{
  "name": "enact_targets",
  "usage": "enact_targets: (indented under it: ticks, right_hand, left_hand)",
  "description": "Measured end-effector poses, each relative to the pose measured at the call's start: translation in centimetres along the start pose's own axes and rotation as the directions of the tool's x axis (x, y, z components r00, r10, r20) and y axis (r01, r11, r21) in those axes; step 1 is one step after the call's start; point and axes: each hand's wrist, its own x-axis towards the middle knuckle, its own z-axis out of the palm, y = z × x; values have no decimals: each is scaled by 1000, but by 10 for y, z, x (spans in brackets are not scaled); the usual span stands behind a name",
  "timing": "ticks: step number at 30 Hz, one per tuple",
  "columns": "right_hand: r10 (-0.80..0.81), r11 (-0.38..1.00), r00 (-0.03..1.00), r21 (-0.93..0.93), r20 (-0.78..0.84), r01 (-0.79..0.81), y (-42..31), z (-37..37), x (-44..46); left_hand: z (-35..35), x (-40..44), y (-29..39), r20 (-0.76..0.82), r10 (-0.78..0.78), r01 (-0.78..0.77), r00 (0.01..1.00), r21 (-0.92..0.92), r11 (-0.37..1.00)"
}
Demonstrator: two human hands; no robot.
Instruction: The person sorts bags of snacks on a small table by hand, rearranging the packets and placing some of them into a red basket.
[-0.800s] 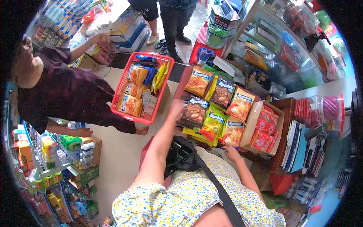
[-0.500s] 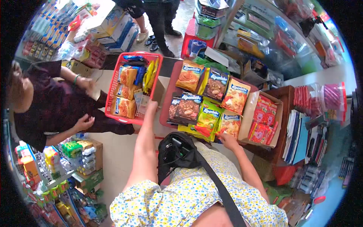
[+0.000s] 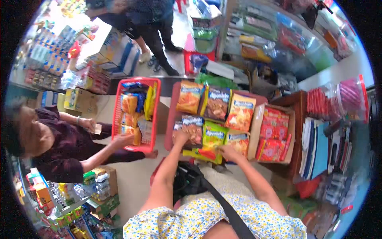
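My left hand (image 3: 181,138) lies on a dark brown candy bag (image 3: 194,133), its slightly blurred fingers stretched over the left part. At the lower corner of a green candy bag (image 3: 213,137), my right hand (image 3: 230,153) has its fingers bent and pressed together on the edge. Orange candy bags (image 3: 189,99), a second dark bag (image 3: 216,104) and a cream-orange bag (image 3: 240,113) lie in the same group on a red surface (image 3: 173,111). Another cream-orange bag (image 3: 238,140) is just above my right hand. Part of a yellow bag (image 3: 209,155) shows below the green one.
A red plastic basket (image 3: 158,101) with candy packs stands left of the bags. Across from it, a person (image 3: 59,139) reaches one hand to its rim. An open carton (image 3: 254,131) of red packets is at right. Shelved goods (image 3: 51,195) fill the lower left.
My left hand has left the basket and moved right onto the dark bag. My right hand stays near the green bag. The other person's hand has come to the basket.
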Motion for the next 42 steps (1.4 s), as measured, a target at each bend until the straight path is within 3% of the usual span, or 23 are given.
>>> enact_targets:
  ticks: [1,3,7,10,11,12,13,15,16,17,18,20,22,26,28,29,30,31,33,35,36,38,42]
  right_hand:
    - [-5,1000,1000,17,-19,5,7,7,3]
    - [-45,998,999,44,6,45,10,9,6]
    - [-30,992,997,124,67,22,12,9,12]
    - [-36,983,996,182,87,19,12,6,23]
    - [-47,985,995,168,87,32,12,6,29]
    - [-9,934,999,357,50,-9,6,7,31]
    - [43,840,999,540,25,-50,3,12,30]
    - [-41,794,999,605,-28,49,-16,5,23]
    - [42,729,999,684,-11,-23,-27,-2,20]
    - [124,649,992,756,6,-86,-38,-10,16]
    - [295,445,955,878,44,-177,-32,-1,18]
    - [274,490,962,864,-22,-120,-17,9,18]
    - [346,454,938,875,-1,-167,9,39,27]
    - [392,512,918,843,-60,-163,41,77,37]
    - [390,564,901,823,-191,-69,36,80,37]
    - [378,544,915,834,-144,-94,30,70,33]
    - [364,538,911,842,-193,-37,26,66,32]
    - [301,436,950,898,-88,-55,9,41,22]
    - [328,672,909,739,-255,-35,19,41,26]
    - [302,502,925,864,-230,51,18,23,19]
    - [343,472,926,881,-156,-27,13,7,10]
    - [359,313,911,946,-202,86,19,1,3]
    - [361,562,894,827,-265,18,71,32,19]
  left_hand:
    - [18,12,-17,13,224,-218,975,-173,961]
    - [46,34,-43,214,94,-38,972,-253,967]
    - [7,20,-45,338,-51,255,940,-593,764]
    - [-28,6,-37,444,58,291,894,-676,677]
    - [-28,9,-42,527,96,284,844,-593,754]
    - [-28,10,-38,520,93,285,849,-600,747]
    - [-22,8,-31,452,139,46,881,-375,926]
    - [1,-9,-22,365,217,-164,905,-170,972]
    - [17,-20,-21,328,223,-142,918,-252,957]
    - [5,-18,-13,705,350,228,617,-586,778]
    - [-6,-28,-4,674,341,193,656,-585,787]
    - [4,-38,-2,602,334,209,726,-655,726]
    - [-11,-45,10,697,371,240,613,-612,754]
    - [34,-47,-4,397,334,-55,855,-571,819]
    - [5,-46,12,454,245,64,857,-565,823]
    - [20,-37,-1,238,233,-87,943,-501,861]
    - [23,-29,-6,143,226,-120,964,-523,844]
    - [-9,-39,8,29,211,-183,977,-389,903]
    - [41,-1,-40,30,101,-82,994,-382,920]
    - [52,14,-64,-20,115,-116,993,-38,993]
    - [24,-6,-40,-14,-272,261,962,-237,936]
    - [28,-7,-57,121,-217,245,969,-310,919]
    - [52,0,-76,141,-223,262,965,-420,869]
